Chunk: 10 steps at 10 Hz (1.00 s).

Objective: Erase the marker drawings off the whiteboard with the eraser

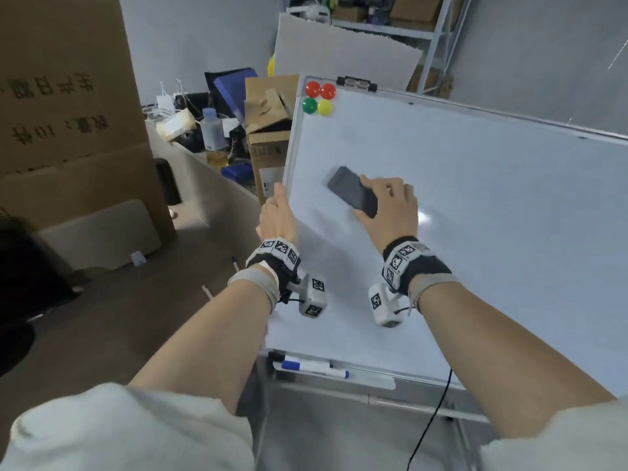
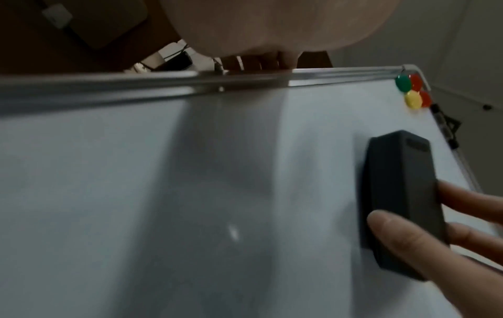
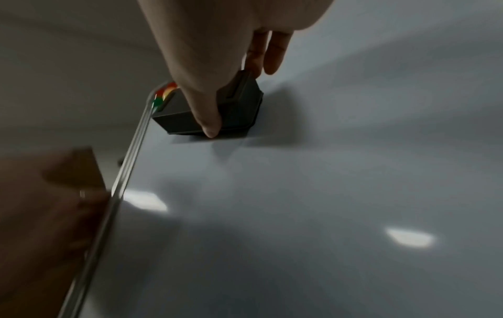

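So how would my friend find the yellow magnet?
Look at the whiteboard and go to its top left corner, where four round magnets cluster. The yellow magnet sits lower right in that cluster, beside the green one and under a red one.

The head view is bright and evenly lit, with a small glare spot on the whiteboard (image 1: pixel 475 205) just right of the right hand (image 1: pixel 390 205). Its edges bend: the board's top rim curves and the shelving above it leans. The eraser (image 1: pixel 353 192) is slightly smeared by motion. Both wrist views are dim and soft. In the left wrist view a broad grey shadow band runs down the board below the left hand (image 2: pixel 272 28), which is out of focus. In the right wrist view two white glare patches lie below the eraser, and the board's rim streaks with blur.
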Motion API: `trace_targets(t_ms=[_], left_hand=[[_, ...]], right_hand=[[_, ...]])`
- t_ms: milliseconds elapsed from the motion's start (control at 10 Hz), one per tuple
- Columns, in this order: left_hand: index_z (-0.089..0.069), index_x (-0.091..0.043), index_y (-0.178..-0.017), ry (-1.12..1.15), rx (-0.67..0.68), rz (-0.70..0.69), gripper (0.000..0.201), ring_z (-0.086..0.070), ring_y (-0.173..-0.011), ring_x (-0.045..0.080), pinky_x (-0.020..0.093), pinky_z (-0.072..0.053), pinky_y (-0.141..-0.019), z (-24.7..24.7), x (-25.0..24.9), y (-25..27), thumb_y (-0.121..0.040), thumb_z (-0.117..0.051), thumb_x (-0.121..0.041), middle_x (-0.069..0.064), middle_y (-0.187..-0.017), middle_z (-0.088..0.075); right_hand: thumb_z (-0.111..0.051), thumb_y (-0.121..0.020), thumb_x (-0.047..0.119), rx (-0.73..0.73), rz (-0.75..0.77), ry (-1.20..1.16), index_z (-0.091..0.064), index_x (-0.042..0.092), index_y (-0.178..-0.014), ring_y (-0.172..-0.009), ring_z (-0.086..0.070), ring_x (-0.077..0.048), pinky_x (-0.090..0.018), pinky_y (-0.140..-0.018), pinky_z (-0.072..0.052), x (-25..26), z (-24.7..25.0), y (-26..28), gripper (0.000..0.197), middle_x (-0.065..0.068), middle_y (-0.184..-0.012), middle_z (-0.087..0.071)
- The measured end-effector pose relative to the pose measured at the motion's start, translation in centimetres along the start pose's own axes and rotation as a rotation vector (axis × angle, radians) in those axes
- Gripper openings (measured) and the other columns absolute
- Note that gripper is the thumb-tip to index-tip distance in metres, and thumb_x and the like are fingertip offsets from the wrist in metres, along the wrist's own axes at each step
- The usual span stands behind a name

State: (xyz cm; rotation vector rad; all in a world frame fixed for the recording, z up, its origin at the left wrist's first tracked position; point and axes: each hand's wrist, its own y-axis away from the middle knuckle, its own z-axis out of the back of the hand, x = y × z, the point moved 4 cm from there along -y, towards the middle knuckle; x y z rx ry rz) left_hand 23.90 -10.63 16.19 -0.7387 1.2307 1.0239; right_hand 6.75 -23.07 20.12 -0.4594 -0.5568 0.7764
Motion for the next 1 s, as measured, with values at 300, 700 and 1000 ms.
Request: trace_targets(t_ms=[300,700,1000], left_hand=[[-0.057,-0.019,-0.131,-0.158,0.013,0.092,0.064,-0.051,-0.123,0.032,0.045,-0.033,-0.109,0.7,10.7,1.3,-0.096,-0.02,-0.059,0.01,-0.133,-0.058],[-0.02,-0.014,-0.156,-0.551,-0.274,-0.066,0.074,-0.012,-0.152,0.021,0.047,-0.007,-0.123,0.2,15.3,8.4,-0.092,-0.049,-0.036,0.003,-0.165,-0.012],[-0.017,-0.008,-0.157,-0.503,-0.233,-0.027,0.08,-0.001,-0.154,0.023,0.041,-0.01,-0.123,0.4,16.6,13.4,-0.09,-0.055,-0.031,0.005,-0.166,-0.003]], right_hand=[[-0.076,-0.068,0.021,0.28,0.042,0.084,-0.059,0.033,-0.121,-0.103,-0.046,-0.026,-0.039,-0.088,-0.042,-3.4,-6.4,13.4,0.056,0.002,-0.114,-0.054],[-0.066,-0.09,0.039,0.868,-0.096,0.319,-0.045,0.047,-0.139,-0.119,-0.053,-0.025,-0.037,-0.098,-0.039,-11.5,-6.5,23.2,0.054,0.0,-0.13,-0.057],[-0.064,-0.091,0.024,0.859,-0.104,-0.002,-0.056,0.035,-0.133,-0.119,-0.051,-0.028,-0.038,-0.098,-0.044,-10.1,-7.4,27.3,0.044,-0.001,-0.129,-0.057]])
